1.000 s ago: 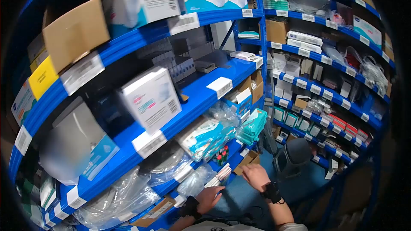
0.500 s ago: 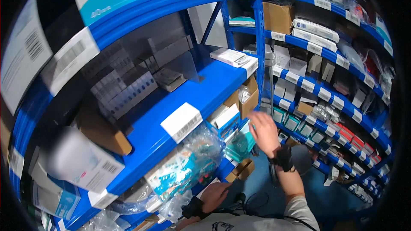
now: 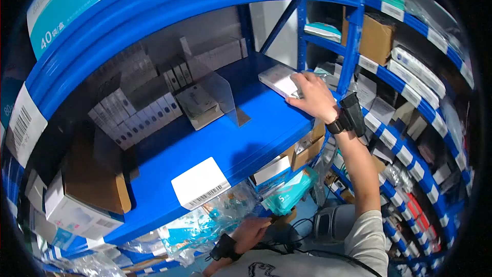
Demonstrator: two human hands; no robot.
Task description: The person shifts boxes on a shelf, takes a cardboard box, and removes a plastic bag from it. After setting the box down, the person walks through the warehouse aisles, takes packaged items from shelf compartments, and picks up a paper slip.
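A flat white box (image 3: 277, 79) lies on the blue shelf (image 3: 266, 118) near its right end. My right hand (image 3: 315, 96) is at the box's right end, thumb along the near side and fingers over the far side. The hand covers that end of the box. Low in front of my body, my left hand (image 3: 251, 233) is open with fingers stretched out and nothing visible in it. It is nearest to the clear plastic bags with teal packs (image 3: 205, 223) below the shelf edge.
Rows of small white boxes (image 3: 138, 123) and a grey stack (image 3: 197, 105) stand deeper on the shelf, beside a clear divider (image 3: 225, 97). An open carton (image 3: 84, 200) sits at the left. A blue upright (image 3: 353, 41) and stocked shelving (image 3: 410, 97) rise at the right.
My right hand has moved up from below the shelf edge to the flat white box. The view has shifted closer to the shelf. My left hand stays low.
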